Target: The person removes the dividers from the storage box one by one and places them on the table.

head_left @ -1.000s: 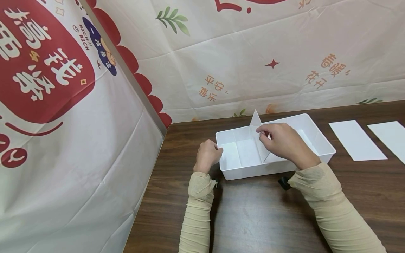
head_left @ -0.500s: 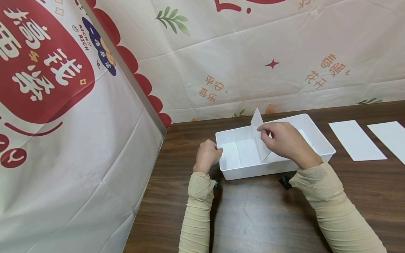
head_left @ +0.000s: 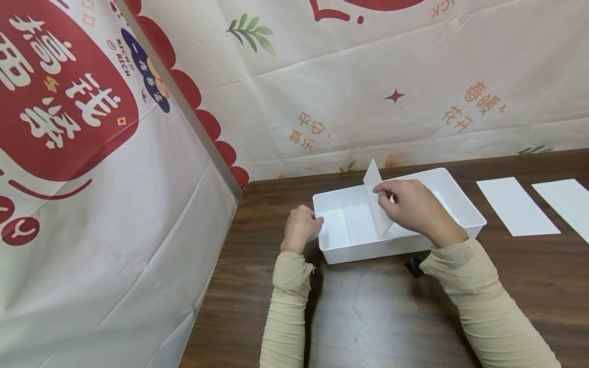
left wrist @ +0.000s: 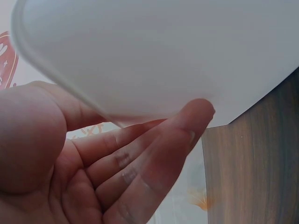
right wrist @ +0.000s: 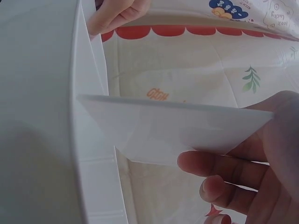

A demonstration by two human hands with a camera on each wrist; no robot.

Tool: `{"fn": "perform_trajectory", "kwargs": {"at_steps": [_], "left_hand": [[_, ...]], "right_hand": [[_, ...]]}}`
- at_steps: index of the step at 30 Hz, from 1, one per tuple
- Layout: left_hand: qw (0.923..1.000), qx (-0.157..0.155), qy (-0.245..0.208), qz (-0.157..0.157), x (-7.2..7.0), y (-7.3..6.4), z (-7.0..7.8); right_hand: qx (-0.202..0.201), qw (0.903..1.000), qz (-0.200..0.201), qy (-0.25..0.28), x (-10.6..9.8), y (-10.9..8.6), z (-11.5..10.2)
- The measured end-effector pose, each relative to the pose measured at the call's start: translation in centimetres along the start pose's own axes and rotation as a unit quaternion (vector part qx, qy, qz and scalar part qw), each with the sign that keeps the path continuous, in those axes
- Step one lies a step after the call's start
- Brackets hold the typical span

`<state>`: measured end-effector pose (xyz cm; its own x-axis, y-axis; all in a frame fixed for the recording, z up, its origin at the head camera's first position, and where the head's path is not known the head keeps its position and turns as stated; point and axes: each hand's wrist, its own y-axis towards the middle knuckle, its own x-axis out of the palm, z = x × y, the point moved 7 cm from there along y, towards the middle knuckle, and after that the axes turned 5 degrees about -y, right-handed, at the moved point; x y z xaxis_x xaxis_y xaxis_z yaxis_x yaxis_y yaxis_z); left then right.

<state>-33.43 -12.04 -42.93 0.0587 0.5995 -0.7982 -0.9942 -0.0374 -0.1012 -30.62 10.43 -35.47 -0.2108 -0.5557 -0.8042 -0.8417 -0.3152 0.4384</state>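
A long white plastic box (head_left: 368, 251) sits on the table. My left hand (head_left: 301, 228) grips its left end wall, with the thumb and fingers on either side in the left wrist view, where the wall (left wrist: 140, 56) fills the upper part. Across the box's middle stands a thin white divider panel (head_left: 380, 217), slightly tilted, its far corner sticking up above the rim. My right hand (head_left: 410, 208) pinches this panel near its upper edge. In the right wrist view the panel (right wrist: 163, 128) spans from the box wall to the hand. My right hand hides part of the box's right half.
Two flat white panels, one nearer (head_left: 518, 206) and one farther right (head_left: 565, 202), lie on the dark wooden table (head_left: 368, 317). Something white and flat lies in the box's right part. A printed cloth (head_left: 340, 102) hangs behind the table, another (head_left: 115, 245) at its left.
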Motion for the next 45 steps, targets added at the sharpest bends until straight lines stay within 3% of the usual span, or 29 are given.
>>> {"fn": "perform_trajectory", "kwargs": {"at_steps": [11,26,39,45], "left_hand": [[1.0,-0.009,-0.002,0.002,-0.3,-0.2,0.0],[0.9999,0.003,-0.014,-0.001,0.2,-0.3,0.1],[1.0,0.0,-0.007,-0.001,0.1,-0.3,-0.1],[0.9999,0.006,-0.009,-0.001,-0.1,-0.3,0.0]], "right_hand": [[0.007,0.9999,-0.008,-0.002,-0.2,-0.1,-0.2],[-0.002,1.0,-0.003,-0.005,-0.8,-1.3,0.4],[0.002,0.9999,0.007,-0.009,-3.3,-2.6,1.4],[0.035,0.9993,-0.015,0.003,-4.3,-3.6,2.1]]}}
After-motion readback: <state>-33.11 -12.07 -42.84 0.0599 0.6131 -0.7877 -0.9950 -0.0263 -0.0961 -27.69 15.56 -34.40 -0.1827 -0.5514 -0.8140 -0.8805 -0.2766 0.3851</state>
